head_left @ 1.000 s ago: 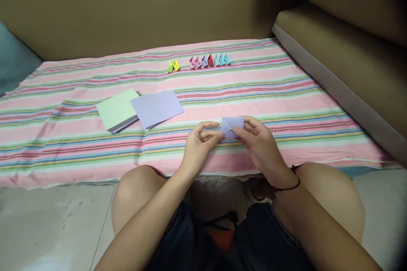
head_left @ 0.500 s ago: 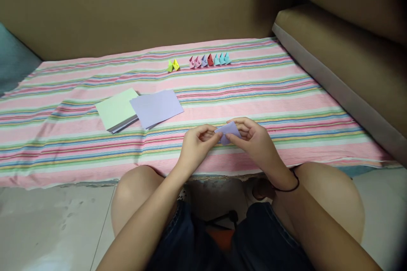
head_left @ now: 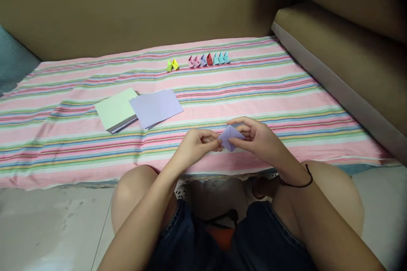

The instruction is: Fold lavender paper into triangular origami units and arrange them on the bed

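Striped cloth [head_left: 286, 93] under my hands. My left hand [head_left: 193, 146] and right hand [head_left: 259, 139] pinch the lilac folded paper [head_left: 230, 137] between them; paper stacks [head_left: 140, 109] lie beyond my left.

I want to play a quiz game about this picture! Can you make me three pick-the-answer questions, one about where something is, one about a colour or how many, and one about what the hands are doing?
1. Where is the row of small folded pieces?
A. At the far edge of the striped cloth
B. On the floor
C. On the person's lap

2. What colour is the paper in the hands?
A. Red
B. Lilac
C. Yellow

3. How is that paper held?
A. Lying flat, untouched
B. By one hand only
C. Pinched by both the left hand and the right hand

Answers:
1 A, the pieces stand in a line far from the person, near the brown wall.
2 B, it matches the lilac sheet beside the green sheet.
3 C, fingers of both hands grip it above the cloth.
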`<state>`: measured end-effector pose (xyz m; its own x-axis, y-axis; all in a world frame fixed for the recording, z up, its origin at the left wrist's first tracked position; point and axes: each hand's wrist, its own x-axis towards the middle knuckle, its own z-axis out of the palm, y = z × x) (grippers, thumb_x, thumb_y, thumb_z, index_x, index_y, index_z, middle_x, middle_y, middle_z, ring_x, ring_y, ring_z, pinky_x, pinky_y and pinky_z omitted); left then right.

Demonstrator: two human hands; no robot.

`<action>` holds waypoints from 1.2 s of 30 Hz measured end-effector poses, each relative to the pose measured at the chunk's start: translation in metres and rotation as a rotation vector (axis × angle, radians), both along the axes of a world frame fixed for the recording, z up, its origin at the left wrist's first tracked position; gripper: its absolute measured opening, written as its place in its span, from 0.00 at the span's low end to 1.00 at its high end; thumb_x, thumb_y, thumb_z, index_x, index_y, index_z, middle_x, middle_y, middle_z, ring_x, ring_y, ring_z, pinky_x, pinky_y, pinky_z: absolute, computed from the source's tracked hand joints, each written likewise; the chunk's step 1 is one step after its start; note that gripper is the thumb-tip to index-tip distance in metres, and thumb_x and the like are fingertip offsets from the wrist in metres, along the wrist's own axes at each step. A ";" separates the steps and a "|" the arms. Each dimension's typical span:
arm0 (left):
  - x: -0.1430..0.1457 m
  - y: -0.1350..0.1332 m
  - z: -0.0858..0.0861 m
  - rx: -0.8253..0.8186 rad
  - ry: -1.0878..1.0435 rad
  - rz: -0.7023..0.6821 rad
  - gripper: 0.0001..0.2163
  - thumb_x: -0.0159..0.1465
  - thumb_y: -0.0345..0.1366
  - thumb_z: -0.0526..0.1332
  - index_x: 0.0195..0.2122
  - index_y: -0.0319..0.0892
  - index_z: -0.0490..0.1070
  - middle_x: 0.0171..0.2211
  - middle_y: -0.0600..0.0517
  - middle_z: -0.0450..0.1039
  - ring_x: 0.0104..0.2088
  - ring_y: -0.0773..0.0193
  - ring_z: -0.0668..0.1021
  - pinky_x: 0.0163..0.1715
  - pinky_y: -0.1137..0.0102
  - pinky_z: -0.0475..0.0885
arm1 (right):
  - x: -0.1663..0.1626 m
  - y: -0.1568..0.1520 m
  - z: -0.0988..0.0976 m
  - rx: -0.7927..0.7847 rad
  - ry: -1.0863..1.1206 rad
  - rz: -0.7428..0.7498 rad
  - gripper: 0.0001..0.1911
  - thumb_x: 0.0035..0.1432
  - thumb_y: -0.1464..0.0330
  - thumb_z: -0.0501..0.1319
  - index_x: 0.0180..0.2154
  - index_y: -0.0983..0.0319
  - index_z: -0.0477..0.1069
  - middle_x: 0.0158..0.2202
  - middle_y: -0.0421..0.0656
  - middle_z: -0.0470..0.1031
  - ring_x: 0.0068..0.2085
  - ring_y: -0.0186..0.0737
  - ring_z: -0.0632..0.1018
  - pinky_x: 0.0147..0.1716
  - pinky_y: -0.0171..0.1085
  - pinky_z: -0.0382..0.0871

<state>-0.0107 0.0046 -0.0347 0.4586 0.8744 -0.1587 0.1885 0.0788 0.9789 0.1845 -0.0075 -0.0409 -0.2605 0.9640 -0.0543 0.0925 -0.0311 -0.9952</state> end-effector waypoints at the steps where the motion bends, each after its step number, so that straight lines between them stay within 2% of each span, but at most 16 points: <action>1: -0.001 0.000 0.000 -0.033 -0.019 0.007 0.07 0.57 0.37 0.64 0.33 0.40 0.79 0.28 0.47 0.80 0.30 0.60 0.81 0.34 0.69 0.75 | 0.001 0.000 0.000 -0.004 0.002 0.004 0.19 0.49 0.69 0.65 0.45 0.60 0.67 0.33 0.41 0.78 0.35 0.40 0.79 0.34 0.37 0.72; 9: 0.002 0.000 -0.006 -0.027 -0.050 0.071 0.07 0.56 0.36 0.65 0.33 0.40 0.80 0.27 0.47 0.80 0.30 0.60 0.82 0.35 0.68 0.77 | -0.005 0.001 -0.008 0.013 -0.078 -0.089 0.21 0.48 0.68 0.67 0.45 0.59 0.68 0.32 0.41 0.79 0.32 0.41 0.79 0.30 0.38 0.72; 16: -0.002 0.001 -0.001 -0.035 -0.072 0.093 0.07 0.56 0.36 0.65 0.32 0.40 0.80 0.28 0.47 0.80 0.31 0.60 0.82 0.37 0.67 0.77 | 0.001 0.003 -0.006 -0.105 0.125 -0.052 0.20 0.49 0.67 0.67 0.45 0.58 0.68 0.34 0.42 0.81 0.35 0.43 0.81 0.38 0.43 0.76; 25: -0.006 0.004 0.001 -0.126 -0.166 0.077 0.07 0.55 0.37 0.66 0.30 0.38 0.78 0.29 0.46 0.80 0.32 0.61 0.81 0.40 0.68 0.76 | 0.003 0.005 -0.007 -0.090 0.114 -0.103 0.14 0.49 0.62 0.67 0.37 0.61 0.74 0.31 0.43 0.81 0.34 0.42 0.81 0.39 0.43 0.75; 28: -0.004 0.002 0.000 -0.210 -0.207 0.175 0.12 0.57 0.43 0.65 0.32 0.38 0.76 0.30 0.43 0.80 0.30 0.60 0.81 0.36 0.67 0.77 | 0.001 0.004 -0.008 0.049 0.063 -0.169 0.10 0.51 0.63 0.66 0.35 0.60 0.75 0.31 0.41 0.80 0.33 0.41 0.80 0.37 0.41 0.75; 31: 0.002 0.000 -0.001 -0.328 -0.282 0.224 0.19 0.58 0.51 0.61 0.37 0.38 0.73 0.27 0.43 0.79 0.26 0.60 0.80 0.30 0.67 0.77 | -0.003 0.002 -0.005 0.314 -0.068 -0.232 0.05 0.54 0.66 0.65 0.34 0.57 0.78 0.34 0.41 0.80 0.37 0.42 0.79 0.39 0.42 0.74; 33: 0.005 -0.001 0.000 -0.342 -0.338 0.229 0.18 0.57 0.50 0.63 0.38 0.38 0.72 0.28 0.45 0.78 0.28 0.61 0.80 0.31 0.68 0.77 | -0.005 0.000 -0.002 0.469 -0.159 -0.227 0.06 0.56 0.68 0.63 0.34 0.55 0.79 0.38 0.41 0.80 0.42 0.43 0.79 0.44 0.44 0.72; 36: 0.007 -0.001 -0.001 -0.244 -0.378 0.280 0.15 0.53 0.39 0.68 0.39 0.40 0.72 0.29 0.51 0.76 0.30 0.65 0.79 0.33 0.72 0.75 | -0.007 -0.002 0.001 0.582 -0.245 -0.177 0.12 0.58 0.73 0.59 0.35 0.52 0.79 0.42 0.40 0.79 0.45 0.42 0.77 0.48 0.45 0.71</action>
